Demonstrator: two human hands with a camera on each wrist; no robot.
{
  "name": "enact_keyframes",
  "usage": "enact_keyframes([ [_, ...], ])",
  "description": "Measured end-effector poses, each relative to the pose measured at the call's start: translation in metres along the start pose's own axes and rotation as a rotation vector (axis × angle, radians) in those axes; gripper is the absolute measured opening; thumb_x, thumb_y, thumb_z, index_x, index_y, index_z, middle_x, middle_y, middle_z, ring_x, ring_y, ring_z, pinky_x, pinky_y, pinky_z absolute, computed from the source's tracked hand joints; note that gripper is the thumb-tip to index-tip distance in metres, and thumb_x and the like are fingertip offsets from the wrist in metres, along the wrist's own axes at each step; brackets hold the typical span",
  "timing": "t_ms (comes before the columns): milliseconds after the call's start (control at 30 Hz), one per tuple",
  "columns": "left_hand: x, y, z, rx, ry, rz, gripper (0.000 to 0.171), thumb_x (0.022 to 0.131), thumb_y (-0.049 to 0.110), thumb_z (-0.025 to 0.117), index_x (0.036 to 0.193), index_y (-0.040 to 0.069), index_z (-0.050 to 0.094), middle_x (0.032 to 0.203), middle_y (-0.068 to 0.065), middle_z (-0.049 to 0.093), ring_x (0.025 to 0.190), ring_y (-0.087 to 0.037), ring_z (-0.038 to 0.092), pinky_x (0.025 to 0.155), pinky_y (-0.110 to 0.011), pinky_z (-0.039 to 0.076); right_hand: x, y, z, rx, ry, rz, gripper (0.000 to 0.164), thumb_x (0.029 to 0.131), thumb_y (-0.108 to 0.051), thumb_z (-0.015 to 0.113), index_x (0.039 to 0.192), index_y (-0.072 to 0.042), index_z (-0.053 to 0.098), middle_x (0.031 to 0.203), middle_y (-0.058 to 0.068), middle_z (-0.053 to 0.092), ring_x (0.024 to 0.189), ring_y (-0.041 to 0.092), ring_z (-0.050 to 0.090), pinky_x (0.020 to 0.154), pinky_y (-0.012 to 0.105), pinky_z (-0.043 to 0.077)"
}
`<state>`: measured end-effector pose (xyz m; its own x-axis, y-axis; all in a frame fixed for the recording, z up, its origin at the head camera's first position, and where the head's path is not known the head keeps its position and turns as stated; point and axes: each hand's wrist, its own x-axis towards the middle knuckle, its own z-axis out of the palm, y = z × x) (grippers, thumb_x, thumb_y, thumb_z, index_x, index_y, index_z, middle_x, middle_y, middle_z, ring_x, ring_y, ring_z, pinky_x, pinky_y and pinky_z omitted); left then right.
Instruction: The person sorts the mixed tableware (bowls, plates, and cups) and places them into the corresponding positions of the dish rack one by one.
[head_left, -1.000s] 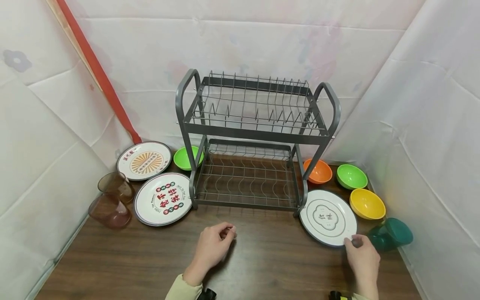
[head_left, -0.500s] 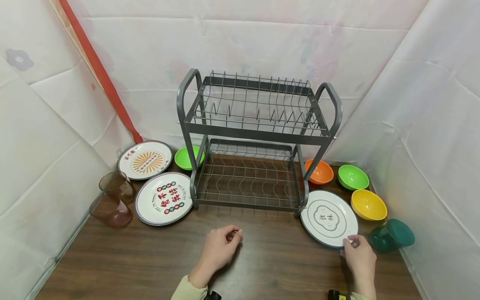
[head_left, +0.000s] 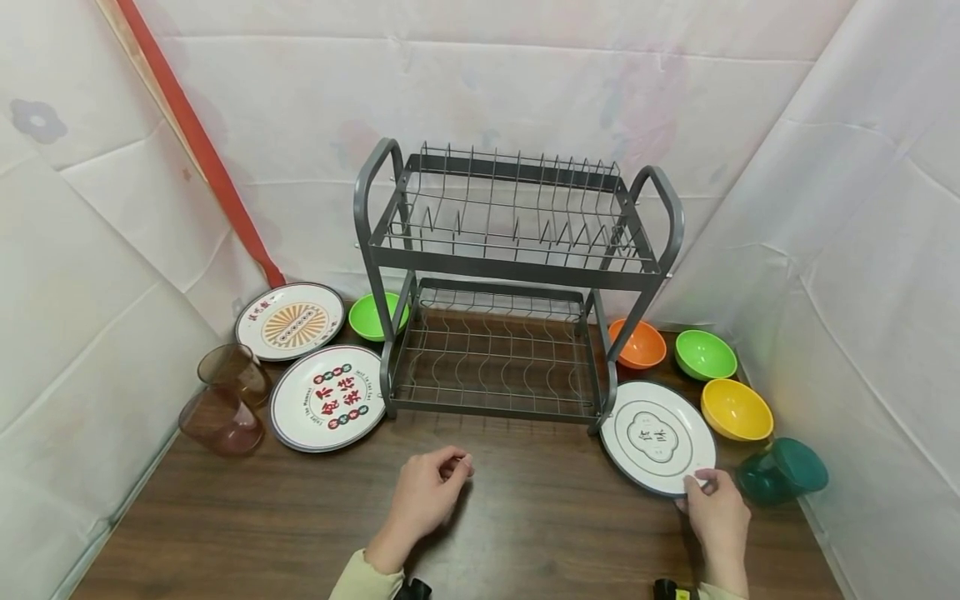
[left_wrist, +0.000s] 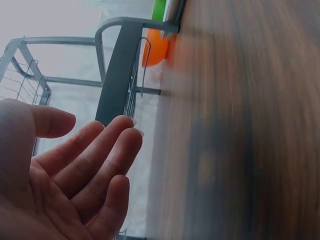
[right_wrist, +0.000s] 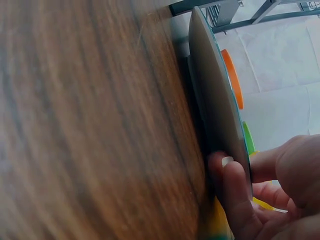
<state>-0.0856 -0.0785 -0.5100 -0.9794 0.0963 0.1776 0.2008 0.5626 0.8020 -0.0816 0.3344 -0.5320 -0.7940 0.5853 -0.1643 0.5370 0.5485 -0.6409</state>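
My right hand [head_left: 717, 517] pinches the near rim of a white plate [head_left: 658, 437] with a dark edge, at the right of the dish rack. In the right wrist view the thumb lies over the plate [right_wrist: 215, 85] and fingertips lie under it. My left hand [head_left: 427, 496] hovers at or near the tabletop before the rack, holding nothing; the left wrist view shows its fingers loosely curled. The two-tier dark grey dish rack [head_left: 517, 268] stands at the middle back, its wire shelves bare.
At the left lie two printed plates, one red-lettered [head_left: 327, 398] and one sunburst [head_left: 291, 322], with a green bowl [head_left: 367, 317] and two tinted glasses [head_left: 221, 421]. Right of the rack are an orange bowl [head_left: 637, 343], a green bowl [head_left: 705, 355], a yellow bowl [head_left: 737, 409] and a teal glass [head_left: 783, 471].
My right hand has shifted slightly left along the plate's rim and now pinches it. The left hand moved a little right, then back. The rack and dishes look unmoved.
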Motion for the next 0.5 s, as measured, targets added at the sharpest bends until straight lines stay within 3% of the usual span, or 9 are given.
enact_keyframes([
  [267, 0.001, -0.009, -0.015, 0.055, 0.017, -0.071, 0.01, 0.095, 0.021, 0.067, 0.092, 0.016, 0.076, 0.074, 0.016, 0.068, 0.065, 0.003, 0.059, 0.063, -0.025, 0.048, -0.002, 0.002, -0.001, 0.011, 0.058, -0.004, 0.034, 0.096, -0.014, 0.052, 0.125, 0.005, 0.054, 0.087, 0.015, 0.057, 0.086, 0.034, 0.056, 0.062, 0.037, 0.038],
  [400, 0.001, -0.015, -0.023, 0.082, 0.049, -0.089, 0.01, 0.095, 0.023, 0.068, 0.092, 0.018, 0.077, 0.073, 0.018, 0.066, 0.066, 0.002, 0.059, 0.066, -0.028, 0.049, -0.004, 0.002, -0.003, 0.056, 0.065, 0.019, 0.04, 0.096, -0.011, 0.051, 0.133, 0.006, 0.049, 0.097, 0.018, 0.051, 0.078, 0.029, 0.059, 0.058, 0.034, 0.041],
  [500, 0.002, -0.019, -0.028, 0.099, 0.066, -0.113, 0.012, 0.096, 0.025, 0.067, 0.092, 0.019, 0.077, 0.074, 0.02, 0.065, 0.067, 0.001, 0.06, 0.069, -0.029, 0.05, -0.006, 0.002, -0.005, 0.115, 0.072, 0.048, 0.054, 0.096, -0.01, 0.05, 0.146, 0.006, 0.035, 0.101, 0.02, 0.048, 0.069, 0.025, 0.062, 0.053, 0.031, 0.043],
])
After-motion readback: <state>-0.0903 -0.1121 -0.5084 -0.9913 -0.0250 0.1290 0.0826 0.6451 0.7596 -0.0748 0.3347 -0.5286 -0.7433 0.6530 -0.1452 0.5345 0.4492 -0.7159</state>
